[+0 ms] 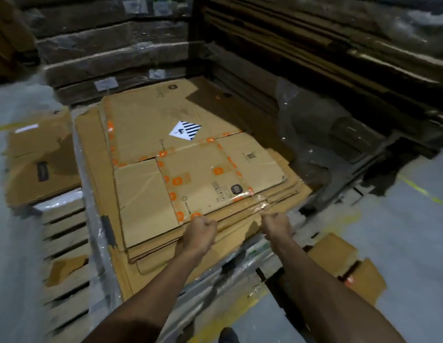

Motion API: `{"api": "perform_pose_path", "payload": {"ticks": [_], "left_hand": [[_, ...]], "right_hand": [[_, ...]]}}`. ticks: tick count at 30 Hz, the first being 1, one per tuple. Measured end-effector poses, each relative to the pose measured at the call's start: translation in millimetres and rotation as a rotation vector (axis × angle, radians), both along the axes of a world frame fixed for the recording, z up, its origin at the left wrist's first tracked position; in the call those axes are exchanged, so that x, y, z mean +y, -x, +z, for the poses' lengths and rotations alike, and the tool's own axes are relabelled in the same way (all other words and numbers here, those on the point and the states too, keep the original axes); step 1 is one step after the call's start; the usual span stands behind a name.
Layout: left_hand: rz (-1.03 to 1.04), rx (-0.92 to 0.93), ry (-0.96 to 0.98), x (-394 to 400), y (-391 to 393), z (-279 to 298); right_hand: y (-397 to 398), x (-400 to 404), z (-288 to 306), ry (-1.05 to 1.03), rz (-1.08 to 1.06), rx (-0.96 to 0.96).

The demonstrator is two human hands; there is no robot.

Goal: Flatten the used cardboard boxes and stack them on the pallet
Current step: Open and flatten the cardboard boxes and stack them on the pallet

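Note:
A stack of flattened cardboard boxes [190, 149] with orange tape lies on a plastic-wrapped pallet [67, 233] in the middle of the view. The top flattened box [208, 179] carries a dark logo and a striped diamond label farther back. My left hand [200, 231] is curled at the front edge of that top box. My right hand [277, 225] is curled the same way on the taped front edge, a little to the right. Both fists hide their fingertips, which seem to grip the edge of the cardboard.
Wrapped bales of flat cardboard [111, 50] rise behind the pallet and to the right. Another low pile of cardboard [39, 164] lies on the left. Loose boxes [349, 268] sit on the grey floor at the right, near crumpled plastic film [319, 134].

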State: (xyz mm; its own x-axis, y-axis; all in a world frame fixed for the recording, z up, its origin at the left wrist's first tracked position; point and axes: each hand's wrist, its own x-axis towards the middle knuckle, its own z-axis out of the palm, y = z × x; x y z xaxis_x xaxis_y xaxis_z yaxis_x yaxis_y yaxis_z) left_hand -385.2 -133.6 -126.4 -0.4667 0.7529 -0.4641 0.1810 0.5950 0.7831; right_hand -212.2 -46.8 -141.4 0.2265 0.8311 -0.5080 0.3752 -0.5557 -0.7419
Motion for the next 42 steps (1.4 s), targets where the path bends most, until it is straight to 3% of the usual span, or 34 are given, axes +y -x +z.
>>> {"api": "perform_pose_path", "payload": {"ticks": [4, 9, 16, 23, 31, 37, 42], "left_hand": [[-0.484, 0.358, -0.033, 10.5, -37.2, -1.6], [-0.926, 0.534, -0.100, 17.1, -97.2, -19.6], [-1.171, 0.548, -0.093, 33.2, -196.3, -48.9], [-1.193, 0.581, 0.116, 94.5, -304.6, -127.6], [-1.092, 0.574, 0.335, 182.5, -414.2, -328.3], [-0.984, 0.553, 0.445, 224.4, -432.4, -465.8], [-0.886, 0.527, 0.460, 247.7, -432.3, -532.0]], "right_hand": [[-38.7, -43.5, 1.2, 0.037, -0.007, -0.108], [-98.3, -104.5, -4.1, 0.083, -0.154, -0.234], [-193.8, -146.0, -27.9, 0.169, -0.411, -0.293], [-300.7, -98.2, -108.9, 0.281, -0.463, -0.223], [-423.9, -27.6, -313.5, 0.417, -0.497, -0.182], [-469.3, 1.7, -450.5, 0.445, -0.561, -0.169], [-480.6, 2.6, -527.1, 0.468, -0.609, -0.095]]}}
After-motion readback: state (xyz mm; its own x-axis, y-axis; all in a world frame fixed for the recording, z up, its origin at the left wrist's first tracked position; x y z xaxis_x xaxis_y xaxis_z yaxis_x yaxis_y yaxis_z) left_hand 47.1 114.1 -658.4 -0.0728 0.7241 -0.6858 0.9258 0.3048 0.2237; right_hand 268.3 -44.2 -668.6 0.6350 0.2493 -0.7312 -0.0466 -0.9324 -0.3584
